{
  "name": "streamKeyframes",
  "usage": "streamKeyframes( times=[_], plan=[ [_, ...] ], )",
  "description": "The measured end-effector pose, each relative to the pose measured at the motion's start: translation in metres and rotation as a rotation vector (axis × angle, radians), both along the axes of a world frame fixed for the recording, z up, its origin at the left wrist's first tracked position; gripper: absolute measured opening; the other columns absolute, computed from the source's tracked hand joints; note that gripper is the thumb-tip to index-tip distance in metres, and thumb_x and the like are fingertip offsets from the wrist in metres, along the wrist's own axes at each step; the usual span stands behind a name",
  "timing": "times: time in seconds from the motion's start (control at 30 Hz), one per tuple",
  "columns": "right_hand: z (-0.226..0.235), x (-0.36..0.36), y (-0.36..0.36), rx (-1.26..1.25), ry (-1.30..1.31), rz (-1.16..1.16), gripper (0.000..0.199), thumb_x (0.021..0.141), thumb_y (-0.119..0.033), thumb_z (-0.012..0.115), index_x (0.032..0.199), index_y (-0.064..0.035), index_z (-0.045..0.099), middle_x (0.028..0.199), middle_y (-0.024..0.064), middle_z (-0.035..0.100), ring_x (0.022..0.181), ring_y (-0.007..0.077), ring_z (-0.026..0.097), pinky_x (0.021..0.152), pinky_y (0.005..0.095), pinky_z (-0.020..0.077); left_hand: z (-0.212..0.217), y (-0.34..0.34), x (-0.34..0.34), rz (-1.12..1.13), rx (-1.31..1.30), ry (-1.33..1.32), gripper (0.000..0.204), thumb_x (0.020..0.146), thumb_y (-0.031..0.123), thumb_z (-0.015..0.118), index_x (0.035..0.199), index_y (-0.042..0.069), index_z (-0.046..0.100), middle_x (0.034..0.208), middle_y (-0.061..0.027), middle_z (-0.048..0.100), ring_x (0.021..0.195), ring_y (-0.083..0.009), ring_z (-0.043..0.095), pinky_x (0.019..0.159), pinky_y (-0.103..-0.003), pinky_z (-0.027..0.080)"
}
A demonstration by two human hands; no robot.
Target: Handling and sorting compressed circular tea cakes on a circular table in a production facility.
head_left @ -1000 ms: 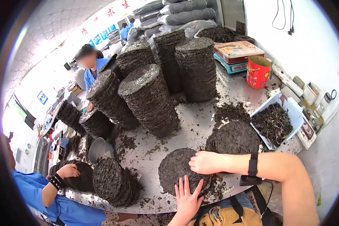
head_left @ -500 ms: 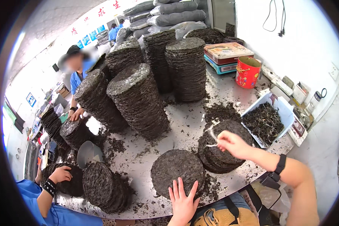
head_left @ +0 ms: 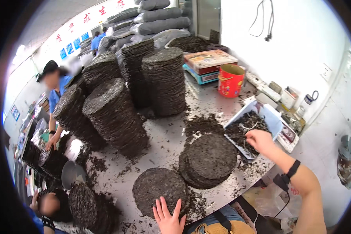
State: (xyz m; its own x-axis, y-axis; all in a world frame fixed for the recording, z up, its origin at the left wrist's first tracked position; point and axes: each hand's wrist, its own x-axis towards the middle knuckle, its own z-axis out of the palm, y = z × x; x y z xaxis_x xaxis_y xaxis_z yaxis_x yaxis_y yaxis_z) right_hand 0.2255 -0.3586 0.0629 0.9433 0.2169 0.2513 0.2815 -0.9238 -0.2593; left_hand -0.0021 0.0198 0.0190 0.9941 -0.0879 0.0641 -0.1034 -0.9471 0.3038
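Observation:
My left hand lies flat with spread fingers on the near edge of a dark round pressed cake of dried leaves on the metal table. My right hand reaches over a white tray of loose dried leaves at the table's right edge, its fingers curled down into the leaves; whether it holds any is hidden. Between the hands sits a short stack of similar round cakes.
Tall leaning stacks of cakes fill the table's far side, with a red tin and flat boxes behind. A person in blue stands at the left; another person's hand rests on cakes at lower left. Loose crumbs scatter the tabletop.
My right hand left the near cake, crossed the short stack and now reaches into the white tray. My left hand has stayed on the near cake.

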Motion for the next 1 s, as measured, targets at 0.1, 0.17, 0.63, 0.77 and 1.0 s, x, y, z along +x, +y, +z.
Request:
streamKeyframes(
  times=[0.1, 0.17, 0.63, 0.77, 1.0],
  plan=[
    [0.007, -0.031, 0.071, 0.111, 0.015, 0.378, 0.012, 0.081, -0.019, 0.066, 0.091, -0.0129, 0.067, 0.087, 0.0064, 0.067, 0.082, 0.026, 0.065, 0.071, 0.0372, 0.052, -0.006, 0.0, 0.0, 0.022, 0.023, 0.062, 0.07, 0.079, 0.032, 0.073, 0.142, 0.026, 0.043, 0.15, -0.0319, 0.015, 0.139, -0.0519, 0.01, 0.109, -0.063, 0.011],
    [0.002, -0.05, 0.118, 0.152, 0.034, 0.604, 0.012, 0.081, -0.02, 0.067, 0.092, -0.0134, 0.066, 0.087, 0.0044, 0.066, 0.083, 0.0235, 0.064, 0.071, 0.0342, 0.0523, -0.007, 0.002, -0.002, 0.01, 0.014, 0.054, 0.068, 0.081, 0.032, 0.071, 0.143, 0.026, 0.042, 0.15, -0.0316, 0.014, 0.139, -0.0524, 0.01, 0.108, -0.064, 0.012],
    [-0.013, -0.055, 0.15, 0.118, 0.097, 0.736, 0.006, 0.084, -0.017, 0.059, 0.087, -0.0127, 0.061, 0.086, 0.0043, 0.056, 0.085, 0.0234, 0.061, 0.07, 0.0334, 0.053, -0.004, -0.002, -0.002, 0.046, 0.011, 0.048, 0.068, 0.079, 0.03, 0.073, 0.141, 0.025, 0.045, 0.151, -0.0309, 0.015, 0.139, -0.0505, 0.012, 0.11, -0.061, 0.012],
    [-0.036, -0.016, 0.053, 0.636, -0.011, -0.004, 0.02, 0.086, -0.021, 0.064, 0.103, -0.0098, 0.064, 0.096, 0.0053, 0.064, 0.082, 0.0177, 0.062, 0.071, 0.034, 0.0495, -0.003, -0.002, -0.002, 0.015, -0.035, -0.072, 0.062, 0.085, 0.024, 0.069, 0.142, 0.02, 0.045, 0.151, -0.028, 0.019, 0.138, -0.0479, 0.018, 0.11, -0.059, 0.02],
    [-0.023, -0.057, 0.11, 0.979, 0.684, 0.241, 0.025, 0.087, -0.023, 0.068, 0.105, -0.0073, 0.067, 0.095, 0.0033, 0.068, 0.08, 0.0136, 0.063, 0.069, 0.0283, 0.0508, -0.001, -0.003, -0.003, 0.034, 0.008, -0.133, 0.057, 0.085, 0.022, 0.068, 0.139, 0.017, 0.048, 0.145, -0.027, 0.034, 0.134, -0.0449, 0.031, 0.109, -0.056, 0.025]
  ],
)
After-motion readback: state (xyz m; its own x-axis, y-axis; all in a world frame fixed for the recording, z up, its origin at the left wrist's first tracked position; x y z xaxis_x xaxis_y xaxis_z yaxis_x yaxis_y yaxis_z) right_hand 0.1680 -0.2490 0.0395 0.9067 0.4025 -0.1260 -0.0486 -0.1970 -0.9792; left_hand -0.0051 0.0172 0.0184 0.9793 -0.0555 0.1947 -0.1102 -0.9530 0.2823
